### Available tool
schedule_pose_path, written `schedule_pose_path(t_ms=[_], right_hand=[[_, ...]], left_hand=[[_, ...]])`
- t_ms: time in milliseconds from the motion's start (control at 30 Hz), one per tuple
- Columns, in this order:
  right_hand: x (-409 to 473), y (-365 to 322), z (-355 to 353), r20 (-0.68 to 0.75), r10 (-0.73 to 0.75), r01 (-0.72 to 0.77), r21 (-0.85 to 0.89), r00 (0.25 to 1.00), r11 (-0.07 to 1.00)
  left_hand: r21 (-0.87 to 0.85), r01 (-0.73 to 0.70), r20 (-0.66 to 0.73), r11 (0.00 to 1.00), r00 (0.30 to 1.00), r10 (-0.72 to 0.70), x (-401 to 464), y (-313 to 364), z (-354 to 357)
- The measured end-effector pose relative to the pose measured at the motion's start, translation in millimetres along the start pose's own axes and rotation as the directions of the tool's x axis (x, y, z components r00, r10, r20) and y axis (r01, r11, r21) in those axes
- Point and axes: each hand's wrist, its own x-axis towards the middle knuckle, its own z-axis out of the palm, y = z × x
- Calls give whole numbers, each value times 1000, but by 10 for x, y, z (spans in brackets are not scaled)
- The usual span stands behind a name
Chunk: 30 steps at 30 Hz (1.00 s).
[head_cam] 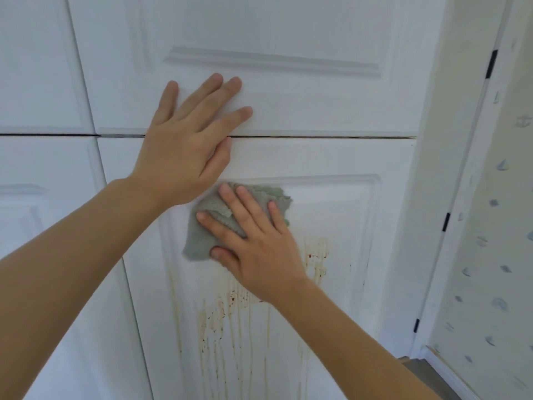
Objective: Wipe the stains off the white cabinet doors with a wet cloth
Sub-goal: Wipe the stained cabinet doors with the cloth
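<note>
1. Head view: the left hand [184, 142] lies flat, fingers spread and straight, braced on the white panelled cabinet door [331, 215] across the seam above, holding nothing.
2. The right hand [253, 241] presses a crumpled grey-green cloth [199, 241] flat against the panel's top, fingers straight.
3. The brown drip stains [230, 321] lie directly below the cloth, their streaks running vertically; the right hand is nearer them, so the stroke likely goes downward.

Gray cloth [199, 241] flat on stained cabinet door [331, 226]
</note>
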Motion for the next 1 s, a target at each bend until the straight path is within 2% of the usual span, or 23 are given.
schedule_pose_path(t_ms=[167,300,500,600,833,1000], right_hand=[[-334,639,-117,51,54,-49,-100,997,994],[-654,1143,-260,110,192,-171,-173,975,970],[-528,951,-206,104,258,-249,-96,960,964],[-325,607,-147,97,192,-189,-48,977,981],[125,-276,38,87,-39,44,-62,995,997],[124,-148,-31,83,-134,138,-40,988,990]], left_hand=[[10,25,-2,1000,1000,-25,-3,14,-10],[0,29,14,1000,999,-29,8,47,-13],[8,41,26,999,999,-41,-9,39,-10],[11,36,27,999,999,-36,-12,42,-6],[11,26,43,1000,999,-26,-3,40,-24],[8,16,75,1000,997,-17,1,18,-70]])
